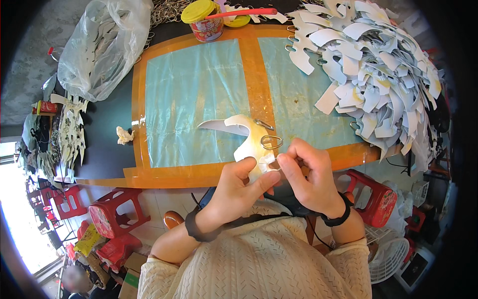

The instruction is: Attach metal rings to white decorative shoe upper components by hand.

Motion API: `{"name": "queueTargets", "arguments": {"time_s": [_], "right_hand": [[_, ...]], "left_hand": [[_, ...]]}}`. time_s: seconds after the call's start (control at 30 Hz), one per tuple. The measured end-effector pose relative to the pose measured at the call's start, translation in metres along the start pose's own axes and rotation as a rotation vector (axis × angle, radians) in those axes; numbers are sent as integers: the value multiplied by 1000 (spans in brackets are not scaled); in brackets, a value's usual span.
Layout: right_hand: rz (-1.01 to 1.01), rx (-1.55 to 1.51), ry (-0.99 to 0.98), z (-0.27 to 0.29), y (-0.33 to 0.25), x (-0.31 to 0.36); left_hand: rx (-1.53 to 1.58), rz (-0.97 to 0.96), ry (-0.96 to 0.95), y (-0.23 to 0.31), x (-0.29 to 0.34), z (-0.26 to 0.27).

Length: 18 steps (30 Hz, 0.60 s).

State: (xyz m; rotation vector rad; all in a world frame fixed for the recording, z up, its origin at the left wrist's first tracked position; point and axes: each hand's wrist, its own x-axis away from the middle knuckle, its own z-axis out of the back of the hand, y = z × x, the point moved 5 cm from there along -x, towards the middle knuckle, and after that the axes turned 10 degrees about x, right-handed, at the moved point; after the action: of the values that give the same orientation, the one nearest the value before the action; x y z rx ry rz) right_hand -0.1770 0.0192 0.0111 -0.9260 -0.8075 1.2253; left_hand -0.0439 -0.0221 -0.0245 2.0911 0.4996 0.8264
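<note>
My left hand grips a curved white cut piece, yellowish along one side, over the table's near edge. Its long pointed tip reaches left above the blue-green sheet. Two metal rings show on the piece's right side. At its lower end is a small whitish tab, close to my left thumb. My right hand is closed in a pinch right beside this tab. A thin pale edge or strand shows at its fingertips, too small to name.
White cut pieces are heaped at the right. Farther back stands a tub with a yellow lid and a red-handled tool. A clear plastic bag and a whitish lump lie left. Red stools stand below.
</note>
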Motion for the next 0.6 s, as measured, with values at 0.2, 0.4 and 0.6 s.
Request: {"name": "queueTargets", "arguments": {"time_s": [0.2,0.4,0.6], "right_hand": [[-29,-79,7,0,6,2],[-51,-239,5,0,3,0],[-25,-151,40,7,1,-3]], "left_hand": [[1,13,-81,0,0,3],[140,-61,-82,-4,1,-1],[375,-157,31,-3,4,-4]]}}
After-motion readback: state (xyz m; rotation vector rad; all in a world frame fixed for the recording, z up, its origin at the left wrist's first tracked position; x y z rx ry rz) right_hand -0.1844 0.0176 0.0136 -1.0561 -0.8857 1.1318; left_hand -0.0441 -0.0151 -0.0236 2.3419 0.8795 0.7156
